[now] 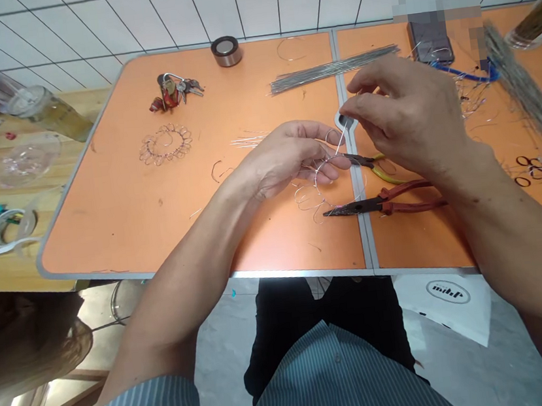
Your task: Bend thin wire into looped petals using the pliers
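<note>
- Holding a looped wire piece (pixel 320 180) at mid-frame, we see the left hand (pixel 285 158) with its fingers curled shut around it.
- The right hand (pixel 403 111) pinches a thin wire strand (pixel 341 143) rising from that piece, thumb and forefinger pressed together.
- Red-handled pliers (pixel 384 202) lie just below the hands on the orange table (pixel 129 214).
- A bundle of straight wires (pixel 333 68) sits above; keys (pixel 175 91) in the upper left.

An orange table (pixel 153 211) (two panels joined by a grey seam) is seen. On it are laid a bunch of keys (pixel 175 91), a tape roll (pixel 225 51), a looped wire ring (pixel 165 144), a bundle of rods (pixel 333 69), two pliers (pixel 384 203), a phone (pixel 430 40) and small black rings (pixel 534 169).
</note>
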Demonstrator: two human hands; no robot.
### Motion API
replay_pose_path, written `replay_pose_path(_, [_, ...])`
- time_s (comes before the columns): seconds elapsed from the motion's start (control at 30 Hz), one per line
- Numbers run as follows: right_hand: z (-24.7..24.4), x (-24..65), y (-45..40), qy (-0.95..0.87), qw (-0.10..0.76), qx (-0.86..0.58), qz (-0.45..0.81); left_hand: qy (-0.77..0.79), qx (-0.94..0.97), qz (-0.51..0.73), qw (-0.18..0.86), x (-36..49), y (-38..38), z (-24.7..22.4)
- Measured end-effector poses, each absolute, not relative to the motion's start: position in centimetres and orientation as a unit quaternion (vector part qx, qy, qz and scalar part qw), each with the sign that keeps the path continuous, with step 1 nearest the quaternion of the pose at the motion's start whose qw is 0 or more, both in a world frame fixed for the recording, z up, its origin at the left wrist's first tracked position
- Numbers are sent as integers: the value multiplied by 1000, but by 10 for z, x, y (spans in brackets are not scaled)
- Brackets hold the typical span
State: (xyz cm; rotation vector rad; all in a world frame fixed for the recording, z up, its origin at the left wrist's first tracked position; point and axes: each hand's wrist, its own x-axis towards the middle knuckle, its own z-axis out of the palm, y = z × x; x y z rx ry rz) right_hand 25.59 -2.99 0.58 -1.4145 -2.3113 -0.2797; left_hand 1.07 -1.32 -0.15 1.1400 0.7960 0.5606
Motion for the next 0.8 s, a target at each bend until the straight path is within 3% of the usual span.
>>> replay_pose_path(0.8, [18,243,-39,-810,216,-540,-77,369,521,254,727,9,-20,4])
